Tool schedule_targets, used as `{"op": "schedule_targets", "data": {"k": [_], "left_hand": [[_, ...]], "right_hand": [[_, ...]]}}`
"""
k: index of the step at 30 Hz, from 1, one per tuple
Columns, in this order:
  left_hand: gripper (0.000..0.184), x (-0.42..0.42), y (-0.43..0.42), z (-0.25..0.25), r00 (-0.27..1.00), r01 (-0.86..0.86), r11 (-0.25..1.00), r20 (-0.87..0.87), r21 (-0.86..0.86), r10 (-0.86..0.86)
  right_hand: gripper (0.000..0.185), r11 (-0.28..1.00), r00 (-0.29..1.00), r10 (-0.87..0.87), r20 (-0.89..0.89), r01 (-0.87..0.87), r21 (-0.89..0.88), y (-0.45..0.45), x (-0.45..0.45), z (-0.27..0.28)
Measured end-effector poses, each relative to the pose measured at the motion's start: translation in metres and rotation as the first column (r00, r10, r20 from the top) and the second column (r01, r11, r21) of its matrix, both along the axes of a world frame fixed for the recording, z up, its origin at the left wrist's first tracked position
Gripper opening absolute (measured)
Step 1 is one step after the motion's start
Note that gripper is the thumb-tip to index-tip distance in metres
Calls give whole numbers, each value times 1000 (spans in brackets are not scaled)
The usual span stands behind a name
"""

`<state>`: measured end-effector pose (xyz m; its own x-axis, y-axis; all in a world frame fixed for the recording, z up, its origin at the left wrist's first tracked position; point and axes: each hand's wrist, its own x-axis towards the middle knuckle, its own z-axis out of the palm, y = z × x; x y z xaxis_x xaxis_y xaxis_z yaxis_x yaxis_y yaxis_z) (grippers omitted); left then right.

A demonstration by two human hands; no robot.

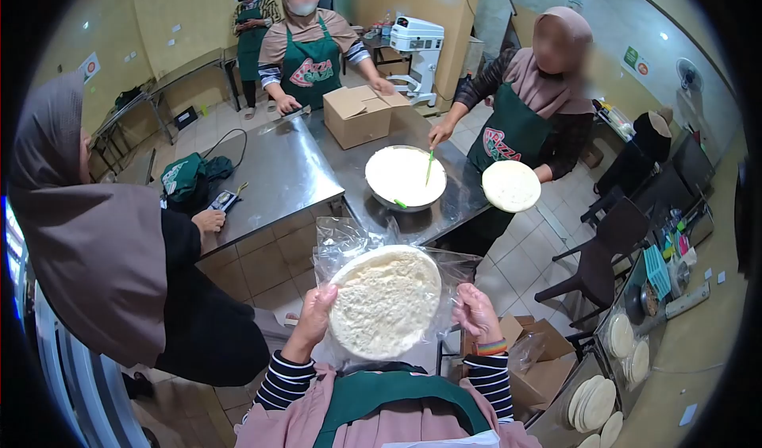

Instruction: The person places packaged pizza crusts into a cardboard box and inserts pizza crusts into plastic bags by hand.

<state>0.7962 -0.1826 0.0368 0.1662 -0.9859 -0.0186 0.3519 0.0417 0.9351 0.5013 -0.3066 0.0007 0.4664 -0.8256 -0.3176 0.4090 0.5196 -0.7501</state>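
In front of my chest is a round pizza base (386, 303) with a pale, rough top, lying in or against a clear plastic bag (337, 238). My left hand (316, 315) grips the left edge of the base and the plastic there. On the other side my right hand (476, 311) is closed on the bag's right edge, a little apart from the base. Beyond the bag, a large bowl (405, 180) of white sauce stands on the steel table, with a green-handled utensil (429, 170) in it.
A co-worker at right holds another pizza base (511, 186) and the utensil. A cardboard box (357, 119) sits on the steel table (278, 174). More bases (591, 404) are stacked at lower right, near an open carton (544, 365). Another person stands close on my left.
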Motion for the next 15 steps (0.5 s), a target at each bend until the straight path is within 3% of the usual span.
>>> {"op": "schedule_targets", "data": {"k": [3,4,5,7,8,9,11,12,13,15], "left_hand": [[43,0,-12,12,976,173,985,-140,25,-168],[42,-6,-17,14,972,193,981,-143,33,-186],[42,-13,-22,16,967,216,975,-143,41,-209],[43,-31,-33,20,960,275,961,-67,21,-273],[43,-38,-38,21,953,303,953,-30,13,-302],[43,-49,-43,24,939,343,939,-30,26,-342],[42,-73,-51,31,938,338,940,92,-36,-334],[42,-86,-54,33,927,370,928,82,-39,-366],[41,-99,-56,34,915,401,915,72,-42,-397],[42,-123,-60,34,871,473,877,198,-89,-450]], "right_hand": [[13,996,996,-91,-11,91,12,0,-36,-10],[12,977,967,-209,-143,212,1,6,-36,0],[12,972,962,-232,-144,235,10,10,-38,3],[12,721,694,-671,-261,529,-448,22,-47,5],[8,586,575,-788,-220,593,-552,28,-50,9],[8,567,542,-809,-228,619,-543,33,-58,13],[4,225,223,-959,-177,216,-950,48,-76,18],[11,335,348,-909,-229,287,-897,56,-86,12],[11,325,313,-922,-228,305,-895,62,-90,9],[24,663,673,-711,-202,546,-513,71,-97,8]]}}
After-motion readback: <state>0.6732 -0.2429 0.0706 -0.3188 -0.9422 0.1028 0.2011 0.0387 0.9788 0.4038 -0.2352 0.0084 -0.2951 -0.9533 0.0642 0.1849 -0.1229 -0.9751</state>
